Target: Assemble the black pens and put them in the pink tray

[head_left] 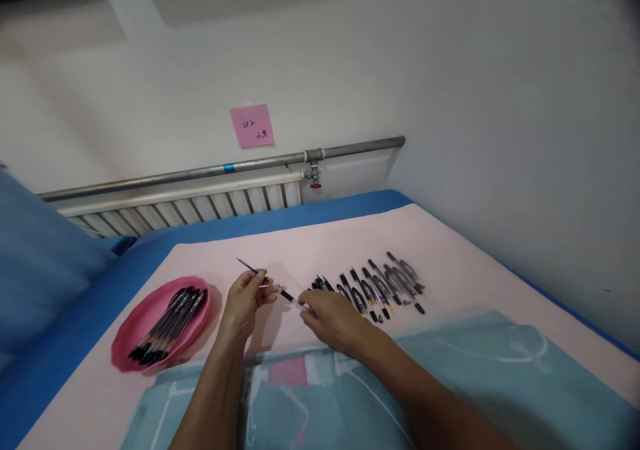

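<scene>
Between the fingertips of my left hand (249, 298) is a thin dark pen refill (245, 263) with a yellowish part near its lower end; its pointed tip sticks out up and left. My right hand (333, 315) grips a pen barrel (287, 295), pale with a black section, which slants up toward the left hand. The facing ends of the two parts are close together; whether they touch I cannot tell. Just right of my right hand, loose black pen parts (383, 283) lie spread on the pink sheet, some with yellow bits. The right fingers partly hide their grip.
At the left stands a pink basin (120, 333) with several black pens (170, 327) in it. The pink sheet (300, 237) lies over a blue surface (345, 203). A teal patterned cloth (450, 363) covers the near side. Behind are a radiator (200, 207), a pipe (270, 163) and walls.
</scene>
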The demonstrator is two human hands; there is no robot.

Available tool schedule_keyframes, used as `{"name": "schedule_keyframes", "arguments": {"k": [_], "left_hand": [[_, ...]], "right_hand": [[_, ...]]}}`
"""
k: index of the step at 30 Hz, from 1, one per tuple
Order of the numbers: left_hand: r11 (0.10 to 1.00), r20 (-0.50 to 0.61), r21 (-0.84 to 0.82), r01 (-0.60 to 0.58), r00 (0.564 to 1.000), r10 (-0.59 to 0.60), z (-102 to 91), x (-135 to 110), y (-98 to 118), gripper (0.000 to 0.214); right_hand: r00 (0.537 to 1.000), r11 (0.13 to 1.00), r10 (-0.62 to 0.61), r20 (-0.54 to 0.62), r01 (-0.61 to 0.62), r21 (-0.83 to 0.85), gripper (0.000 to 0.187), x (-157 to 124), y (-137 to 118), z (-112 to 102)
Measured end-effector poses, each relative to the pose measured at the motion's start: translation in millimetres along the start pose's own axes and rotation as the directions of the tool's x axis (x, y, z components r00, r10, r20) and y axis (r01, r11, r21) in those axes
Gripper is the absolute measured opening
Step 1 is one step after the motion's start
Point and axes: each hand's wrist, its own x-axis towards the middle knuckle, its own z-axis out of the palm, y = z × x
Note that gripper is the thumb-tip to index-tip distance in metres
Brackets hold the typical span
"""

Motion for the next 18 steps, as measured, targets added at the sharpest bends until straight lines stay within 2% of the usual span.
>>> {"name": "schedule_keyframes", "arguments": {"k": [18], "left_hand": [[0.999, -0.026, 0.026, -0.020, 0.999, 0.021, 3.0, -2.2, 1.5, 0.031]], "right_hand": [[1.000, 0.999, 0.003, -0.014, -0.003, -0.041, 0.020, 0.0, 1.2, 1.5]]}}
